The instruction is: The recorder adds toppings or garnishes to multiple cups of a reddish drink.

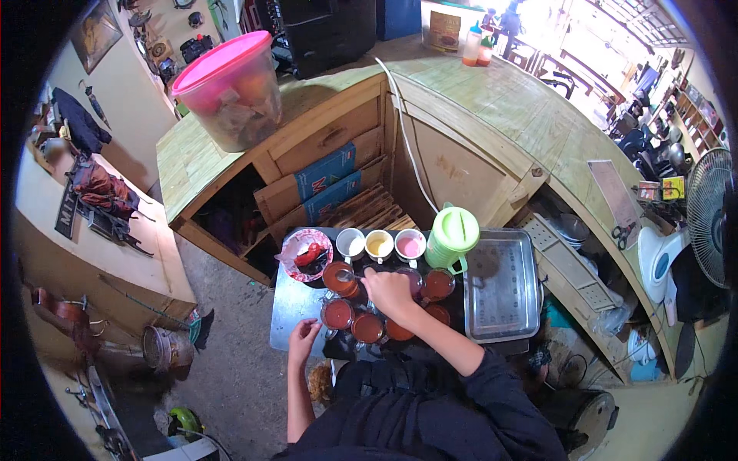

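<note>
My right hand (389, 291) grips a metal spoon (347, 276), its bowl over a glass mug (339, 283) of reddish-brown liquid. Several similar filled glass mugs stand close together in front of me, among them a front-left one (337, 314) and a back-right one (439, 284). Beside the front-left mug's handle is my left hand (304, 340), fingers bent; whether they touch anything is unclear. Behind stand a white cup (350, 244), a cup of yellowish contents (380, 245) and one of pink contents (410, 246). A bowl (305, 276) holds something red, left of them.
A green lidded pitcher (453, 233) stands at the back right, beside a metal tray (501, 288). A wooden counter (461, 109) curves around, bearing a pink-lidded plastic tub (230, 98), scissors (621, 235) and a fan (708, 213). A white cable (410, 138) hangs down its front.
</note>
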`<control>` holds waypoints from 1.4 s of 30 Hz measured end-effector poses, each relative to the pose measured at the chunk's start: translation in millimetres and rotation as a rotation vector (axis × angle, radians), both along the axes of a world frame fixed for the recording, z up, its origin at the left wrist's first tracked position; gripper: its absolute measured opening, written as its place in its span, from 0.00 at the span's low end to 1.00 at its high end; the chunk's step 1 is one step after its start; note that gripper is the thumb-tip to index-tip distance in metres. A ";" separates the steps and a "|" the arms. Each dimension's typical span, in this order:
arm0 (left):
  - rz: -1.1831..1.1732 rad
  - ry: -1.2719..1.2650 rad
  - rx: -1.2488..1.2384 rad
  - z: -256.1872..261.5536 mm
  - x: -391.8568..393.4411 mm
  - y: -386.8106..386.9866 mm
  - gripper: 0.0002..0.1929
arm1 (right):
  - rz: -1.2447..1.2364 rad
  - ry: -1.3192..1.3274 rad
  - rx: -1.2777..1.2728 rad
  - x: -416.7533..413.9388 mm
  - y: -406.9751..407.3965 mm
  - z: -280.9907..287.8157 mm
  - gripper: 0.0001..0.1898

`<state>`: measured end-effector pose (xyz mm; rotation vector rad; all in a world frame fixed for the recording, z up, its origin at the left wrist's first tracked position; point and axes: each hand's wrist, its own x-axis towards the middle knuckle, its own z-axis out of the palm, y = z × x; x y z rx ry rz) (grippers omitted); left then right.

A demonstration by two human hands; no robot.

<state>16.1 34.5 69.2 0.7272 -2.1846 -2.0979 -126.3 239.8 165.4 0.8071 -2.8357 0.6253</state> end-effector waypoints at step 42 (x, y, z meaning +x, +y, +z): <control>-0.390 -0.195 0.083 -10.3 -1.7 0.8 0.09 | 0.184 0.012 0.154 -43.5 -59.1 -11.2 0.04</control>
